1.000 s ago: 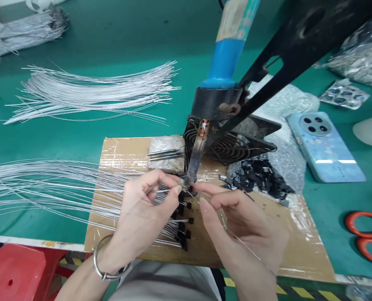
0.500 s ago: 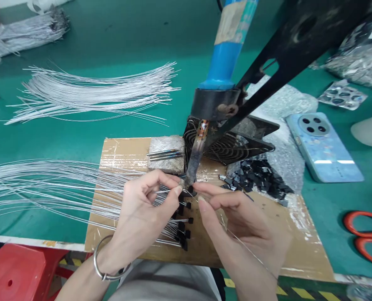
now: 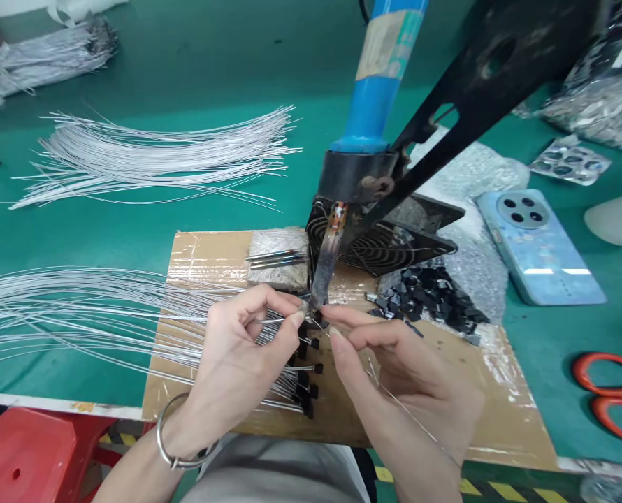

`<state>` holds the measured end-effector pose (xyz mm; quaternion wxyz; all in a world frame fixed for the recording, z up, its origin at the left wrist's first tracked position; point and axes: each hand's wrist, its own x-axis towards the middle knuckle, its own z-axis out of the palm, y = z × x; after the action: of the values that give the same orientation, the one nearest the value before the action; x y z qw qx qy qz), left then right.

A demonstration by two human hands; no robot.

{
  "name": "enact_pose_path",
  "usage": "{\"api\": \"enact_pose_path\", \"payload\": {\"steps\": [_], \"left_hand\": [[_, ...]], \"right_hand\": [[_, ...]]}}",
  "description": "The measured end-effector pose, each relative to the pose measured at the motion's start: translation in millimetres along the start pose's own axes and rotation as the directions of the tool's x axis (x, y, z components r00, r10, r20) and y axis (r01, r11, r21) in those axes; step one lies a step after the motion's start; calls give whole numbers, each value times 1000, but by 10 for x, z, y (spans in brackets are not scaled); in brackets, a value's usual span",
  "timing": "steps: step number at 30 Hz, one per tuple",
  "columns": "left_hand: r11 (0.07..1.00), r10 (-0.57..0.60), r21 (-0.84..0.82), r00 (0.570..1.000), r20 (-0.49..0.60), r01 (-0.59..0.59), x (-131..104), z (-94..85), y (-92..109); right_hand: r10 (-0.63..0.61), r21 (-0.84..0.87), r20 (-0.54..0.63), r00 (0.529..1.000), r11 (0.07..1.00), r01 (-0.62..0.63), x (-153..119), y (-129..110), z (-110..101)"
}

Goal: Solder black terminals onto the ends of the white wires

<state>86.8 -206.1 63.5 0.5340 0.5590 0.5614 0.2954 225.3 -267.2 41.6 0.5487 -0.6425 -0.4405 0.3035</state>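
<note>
My left hand (image 3: 248, 356) pinches the end of a white wire close beneath the tip of a soldering iron (image 3: 367, 112), which a black stand holds pointing down. Opposite it, my right hand (image 3: 405, 384) has thumb and finger closed on a thin solder wire (image 3: 418, 421) that trails back across the palm. The fingertips of both hands nearly meet at the iron's tip, where the exact contact is too small to make out. White wires with black ends (image 3: 185, 335) lie beside and under my left hand, on cardboard (image 3: 500, 419).
Behind lies another bundle of white wires (image 3: 158, 157). A black fan (image 3: 384, 244) stands beside the iron, near black pieces (image 3: 431, 300) on bubble wrap. Metal rods rest on a wrapped block (image 3: 278, 276). To the right are a blue phone (image 3: 546, 258) and red-handled scissors (image 3: 604, 398).
My right hand has shifted very slightly left. My left hand keeps its place, and both grips look the same.
</note>
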Motion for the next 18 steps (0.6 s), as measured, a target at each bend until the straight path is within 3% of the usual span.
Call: {"api": "enact_pose_path", "payload": {"steps": [18], "left_hand": [[1000, -15, 22, 1000, -2, 15, 24, 3, -40]], "right_hand": [[2, 2, 16, 1000, 1000, -2, 0, 48, 10]]}}
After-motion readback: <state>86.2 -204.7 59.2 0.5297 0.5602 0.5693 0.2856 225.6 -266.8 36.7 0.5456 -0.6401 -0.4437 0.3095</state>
